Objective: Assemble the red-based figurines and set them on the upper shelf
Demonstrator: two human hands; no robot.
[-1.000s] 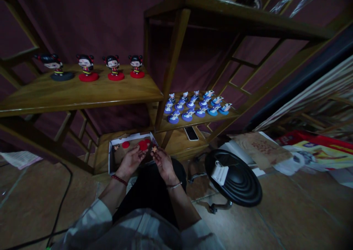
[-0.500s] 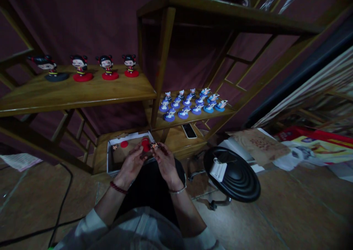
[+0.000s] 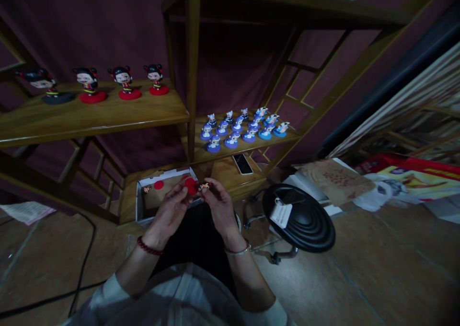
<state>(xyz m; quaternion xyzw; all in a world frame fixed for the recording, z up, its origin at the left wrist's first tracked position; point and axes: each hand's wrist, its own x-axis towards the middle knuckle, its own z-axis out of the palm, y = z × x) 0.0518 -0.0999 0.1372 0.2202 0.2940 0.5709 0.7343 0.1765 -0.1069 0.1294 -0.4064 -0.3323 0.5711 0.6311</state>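
Note:
My left hand is closed on a round red base, which it holds up in front of me. Between the fingers of my right hand is a small figurine with a dark head, lying on its side. The figurine and the base are held close together; whether they touch I cannot tell. Under and behind my left hand stands a shallow open cardboard box. Inside it lie another red base and a small figurine.
Dark-haired figurines stand on the upper left shelf. Several purple and blue figurines fill the lower right shelf. Below them lies a phone. A black round stool with a white tag stands to my right.
The view has shifted, so the shelves sit a little further left and higher. Both hands still hold the red base and the figurine close together.

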